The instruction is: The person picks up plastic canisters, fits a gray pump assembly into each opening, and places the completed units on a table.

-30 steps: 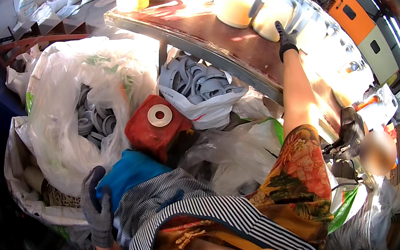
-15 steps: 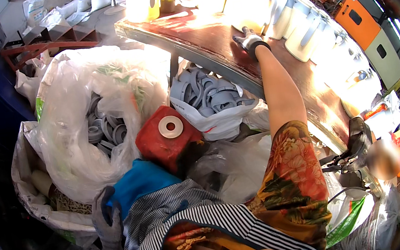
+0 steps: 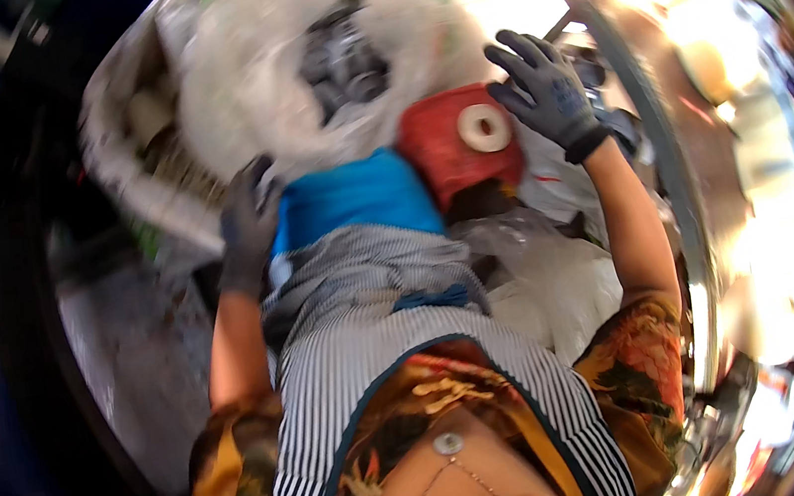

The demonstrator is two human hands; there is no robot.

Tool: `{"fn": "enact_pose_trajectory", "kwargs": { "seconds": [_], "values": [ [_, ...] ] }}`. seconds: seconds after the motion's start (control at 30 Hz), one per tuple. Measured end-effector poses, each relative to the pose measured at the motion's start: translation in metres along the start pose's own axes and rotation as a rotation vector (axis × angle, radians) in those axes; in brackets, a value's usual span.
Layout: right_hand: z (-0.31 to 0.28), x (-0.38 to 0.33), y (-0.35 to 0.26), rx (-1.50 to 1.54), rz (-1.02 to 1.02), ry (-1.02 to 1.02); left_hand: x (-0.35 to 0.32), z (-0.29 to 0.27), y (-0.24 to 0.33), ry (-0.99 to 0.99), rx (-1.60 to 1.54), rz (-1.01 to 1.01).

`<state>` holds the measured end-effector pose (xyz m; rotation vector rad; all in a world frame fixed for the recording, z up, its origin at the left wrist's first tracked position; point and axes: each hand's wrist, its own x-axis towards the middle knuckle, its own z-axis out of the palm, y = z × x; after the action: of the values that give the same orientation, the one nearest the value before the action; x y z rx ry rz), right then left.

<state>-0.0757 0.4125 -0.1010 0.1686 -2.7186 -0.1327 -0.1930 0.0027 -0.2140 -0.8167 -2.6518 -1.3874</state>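
Note:
My right hand (image 3: 546, 96), in a grey glove with a dark cuff, hangs with fingers spread and nothing in it. It is above and beside a red block-like thing (image 3: 452, 135) that bears a pale round disc (image 3: 484, 128). My left hand (image 3: 249, 229), also in a grey glove and blurred, is beside the blue cloth (image 3: 350, 199) at my lap. Its thumb and fingers look loosely apart, and I see nothing in them. Ahead, a big clear plastic-lined sack (image 3: 242, 98) holds grey plastic parts (image 3: 343, 64).
A wooden table (image 3: 704, 142) with a metal edge (image 3: 652, 114) runs along my right, with pale jugs (image 3: 773, 168) on it, smeared by motion and glare. A white sack (image 3: 116, 134) stands at the far left. Clear plastic bags (image 3: 556, 277) lie below my right forearm.
My right hand has left the table by the pale jugs and moved back over the red thing. My view has turned right, toward the table side. The left hand stays beside the blue cloth.

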Motion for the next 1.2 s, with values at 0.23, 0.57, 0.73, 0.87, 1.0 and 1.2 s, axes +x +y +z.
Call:
{"fn": "enact_pose_trajectory", "kwargs": {
  "seconds": [0.23, 0.57, 0.73, 0.87, 1.0, 1.2],
  "values": [
    [0.131, 0.058, -0.092, 0.057, -0.251, -0.413, 0.064, 0.041, -0.071, -0.435, 1.025, 0.508],
    [0.273, 0.095, -0.12, 0.22, -0.152, -0.761, 0.115, 0.11, -0.169, -0.534, 1.098, 0.522],
    [0.279, 0.105, -0.12, 0.116, 0.077, -0.842, 0.194, 0.13, -0.155, -0.202, 1.048, 0.669],
    [0.262, 0.11, -0.108, 0.149, 0.019, -0.425, 0.267, 0.137, -0.116, 0.101, 0.979, 0.607],
    [0.271, 0.104, -0.116, 0.126, -0.116, -0.729, 0.236, 0.13, -0.14, 0.14, 0.829, 0.81],
    [0.297, 0.104, -0.142, 0.449, -0.172, -0.84, 0.152, 0.082, -0.23, -0.132, 0.932, 0.675]
  ]
}}
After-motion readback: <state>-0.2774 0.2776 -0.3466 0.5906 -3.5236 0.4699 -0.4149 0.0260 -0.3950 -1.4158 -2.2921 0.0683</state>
